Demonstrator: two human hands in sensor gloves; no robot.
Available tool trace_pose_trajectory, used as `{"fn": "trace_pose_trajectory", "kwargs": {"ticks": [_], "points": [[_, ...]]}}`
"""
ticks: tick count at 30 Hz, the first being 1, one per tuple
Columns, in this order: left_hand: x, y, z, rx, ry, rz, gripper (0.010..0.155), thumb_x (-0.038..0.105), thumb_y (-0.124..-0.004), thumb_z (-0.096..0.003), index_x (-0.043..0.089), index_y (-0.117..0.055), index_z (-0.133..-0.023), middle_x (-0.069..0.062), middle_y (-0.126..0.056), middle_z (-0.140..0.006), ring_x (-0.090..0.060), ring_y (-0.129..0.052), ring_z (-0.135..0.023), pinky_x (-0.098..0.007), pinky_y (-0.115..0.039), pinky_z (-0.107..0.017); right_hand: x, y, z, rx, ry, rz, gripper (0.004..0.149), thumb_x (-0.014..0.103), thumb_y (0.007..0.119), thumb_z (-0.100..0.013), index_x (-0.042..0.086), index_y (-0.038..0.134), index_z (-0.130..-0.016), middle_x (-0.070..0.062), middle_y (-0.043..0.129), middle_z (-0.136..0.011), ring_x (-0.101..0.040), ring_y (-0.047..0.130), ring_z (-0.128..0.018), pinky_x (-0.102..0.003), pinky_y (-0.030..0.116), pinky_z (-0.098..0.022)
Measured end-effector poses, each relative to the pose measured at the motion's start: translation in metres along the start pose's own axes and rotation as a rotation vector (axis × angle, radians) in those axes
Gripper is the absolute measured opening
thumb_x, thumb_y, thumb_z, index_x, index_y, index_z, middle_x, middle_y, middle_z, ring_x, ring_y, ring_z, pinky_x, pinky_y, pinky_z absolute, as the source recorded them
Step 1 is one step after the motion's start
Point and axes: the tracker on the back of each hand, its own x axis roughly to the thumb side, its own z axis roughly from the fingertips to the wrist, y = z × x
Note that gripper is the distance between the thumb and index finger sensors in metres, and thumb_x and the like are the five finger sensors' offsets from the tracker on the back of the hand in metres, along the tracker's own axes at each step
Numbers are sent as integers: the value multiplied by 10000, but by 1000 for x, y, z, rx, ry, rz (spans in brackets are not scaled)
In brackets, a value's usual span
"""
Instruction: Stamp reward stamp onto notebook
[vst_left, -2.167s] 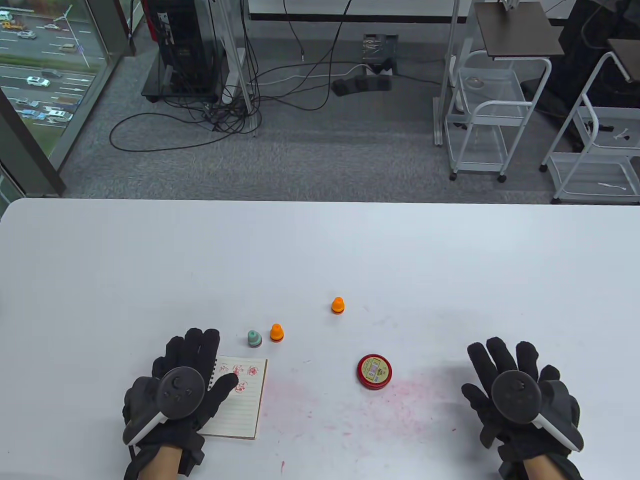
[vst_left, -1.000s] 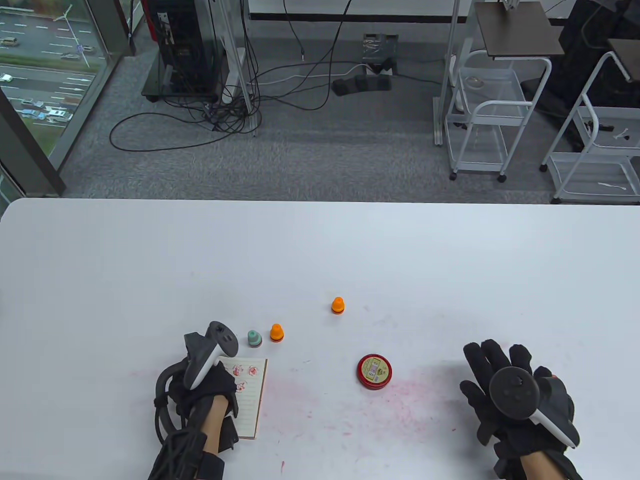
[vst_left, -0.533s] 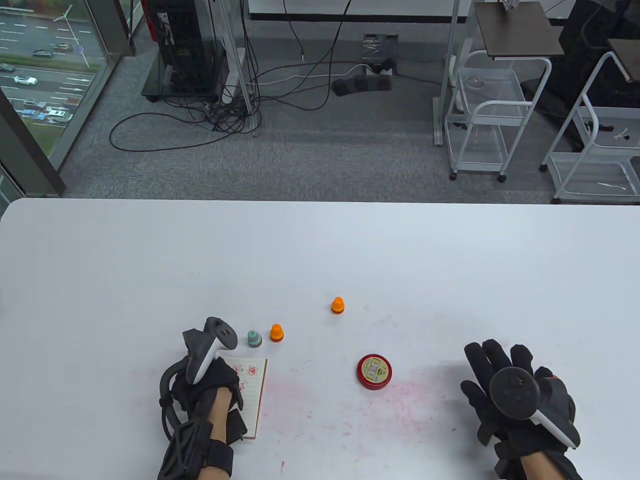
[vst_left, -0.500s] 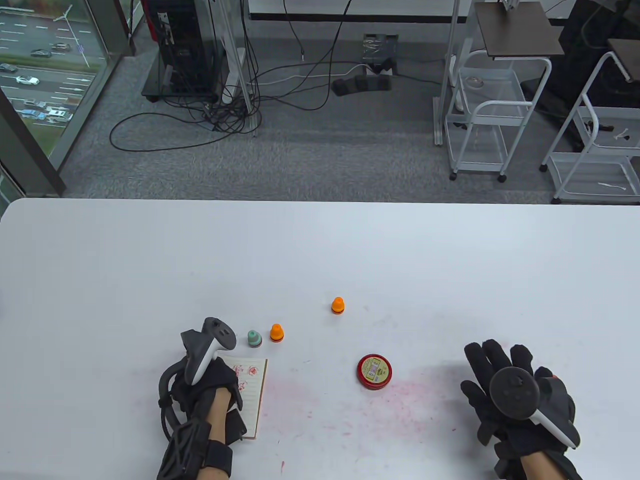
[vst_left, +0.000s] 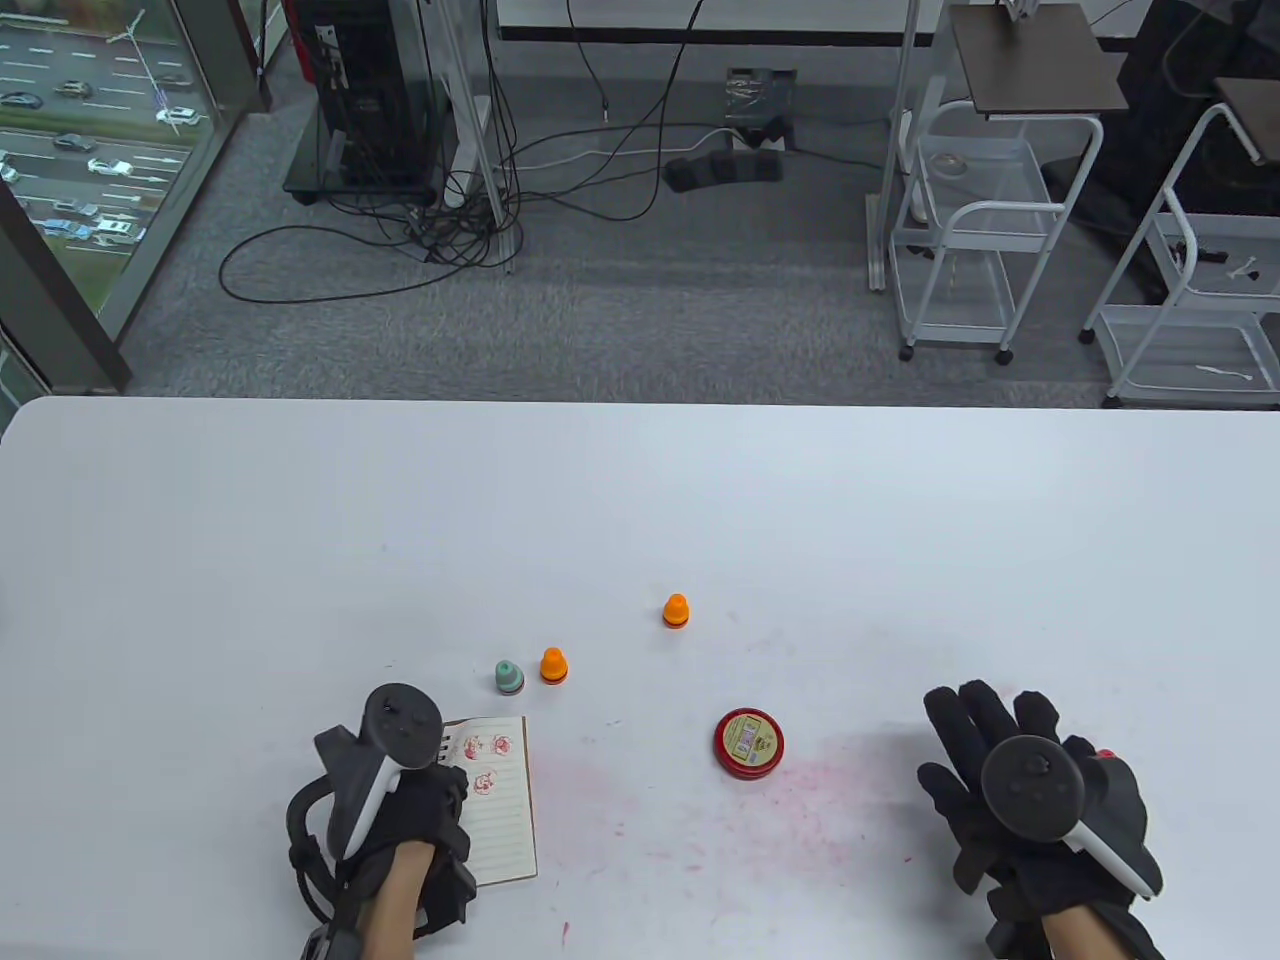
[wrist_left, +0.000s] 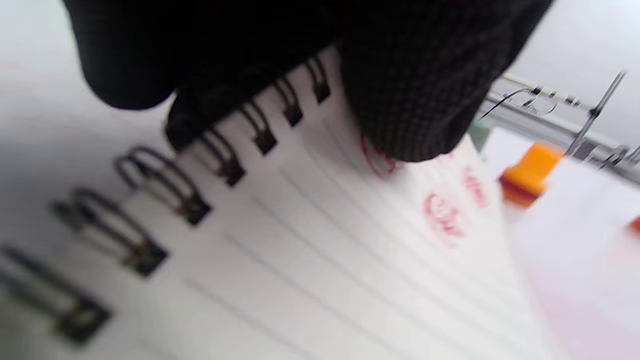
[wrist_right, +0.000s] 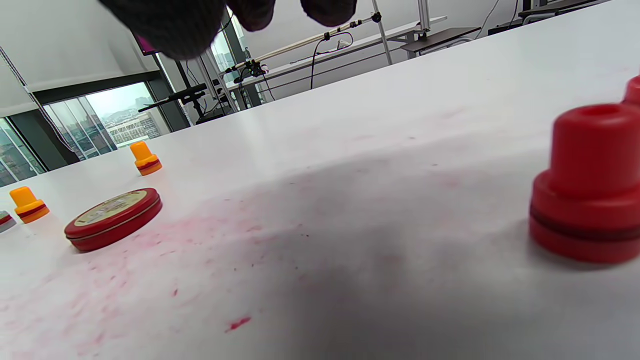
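The spiral notebook (vst_left: 500, 805) lies open at the near left, with red stamp marks on its lined page. My left hand (vst_left: 415, 800) is turned on its side over the spiral edge. In the left wrist view its fingers (wrist_left: 410, 100) grip the notebook (wrist_left: 325, 260) at the spiral corner. A green stamp (vst_left: 509, 678) and two orange stamps (vst_left: 553, 665) (vst_left: 676, 611) stand beyond the notebook. My right hand (vst_left: 960, 745) lies flat and spread on the table, holding nothing. A red stamp (wrist_right: 590, 185) stands just beside it.
A closed red ink pad tin (vst_left: 748, 743) sits between the hands and shows in the right wrist view (wrist_right: 114, 218). Pink ink smears (vst_left: 800, 800) mark the white table (vst_left: 640, 500) around it. Carts and cables stand on the floor beyond the far edge.
My left hand rolled from flat onto its side and took hold of the notebook's spiral edge. The notebook turned slightly, its near end swinging right. The right hand barely moved.
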Motion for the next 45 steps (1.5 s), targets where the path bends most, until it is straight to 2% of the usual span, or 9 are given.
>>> {"fn": "trace_pose_trajectory", "kwargs": {"ticks": [5,9,15,17,20,25,30,33,45], "points": [[14,32,28,-49,-161,193,288,369,-936,-390,265,-928,-659,42,-1027,-616,-204,-1047,-477,-414,-910,-400,4,-6,3,-65,-44,-12,658,454,661,-540,281,407,-1122,-129,372,-1231,-617,259,-1037,-859,295,-632],[36,35,35,-128,-253,315,301,368,-927,-403,250,-914,-680,29,-1019,-626,-208,-1043,-476,-417,-908,-394,6,-8,6,-100,-63,-35,653,448,667,-536,276,426,-1119,-124,395,-1228,-619,275,-1036,-860,303,-632],[67,-2,27,-330,-280,484,440,338,-918,-411,160,-860,-809,-23,-998,-664,-233,-1029,-491,-440,-894,-401,9,-8,8,-90,-77,-12,653,450,663,-537,278,421,-1120,-124,392,-1228,-615,274,-1038,-857,307,-635],[80,-23,21,-421,-284,482,470,333,-915,-415,135,-848,-836,-23,-995,-670,-235,-1029,-497,-440,-894,-402,10,-9,9,-96,-78,-8,652,450,663,-538,279,423,-1119,-124,392,-1229,-617,277,-1037,-857,310,-636],[93,-44,13,-492,-271,431,492,332,-916,-411,121,-843,-850,-27,-995,-676,-241,-1031,-500,-442,-894,-402,9,-10,9,-99,-75,-13,654,449,664,-537,277,422,-1120,-126,393,-1228,-616,278,-1037,-857,309,-636],[101,-65,4,-442,-222,235,574,348,-907,-415,84,-800,-913,-20,-978,-693,-231,-1025,-509,-433,-893,-402,9,-7,7,-73,-72,-12,653,450,663,-539,279,421,-1121,-128,391,-1230,-615,276,-1039,-856,311,-639],[112,-78,3,-338,-251,-42,759,386,-897,-417,21,-663,-1040,0,-946,-720,-215,-1011,-520,-417,-887,-411,12,-6,5,-67,-79,0,656,450,663,-539,278,419,-1122,-127,391,-1230,-618,275,-1038,-856,312,-638],[118,-87,5,-274,-276,-150,774,390,-893,-412,9,-654,-1043,-4,-937,-726,-218,-1000,-522,-420,-878,-417,12,-8,8,-76,-76,7,655,450,663,-538,279,420,-1122,-125,391,-1231,-616,274,-1039,-856,311,-639],[134,-96,15,-234,-253,-361,839,427,-859,-429,-60,-606,-1063,19,-908,-728,-226,-993,-512,-426,-877,-405,12,-6,8,-59,-69,8,651,449,663,-539,281,422,-1120,-127,391,-1230,-617,272,-1039,-856,310,-640]]}}
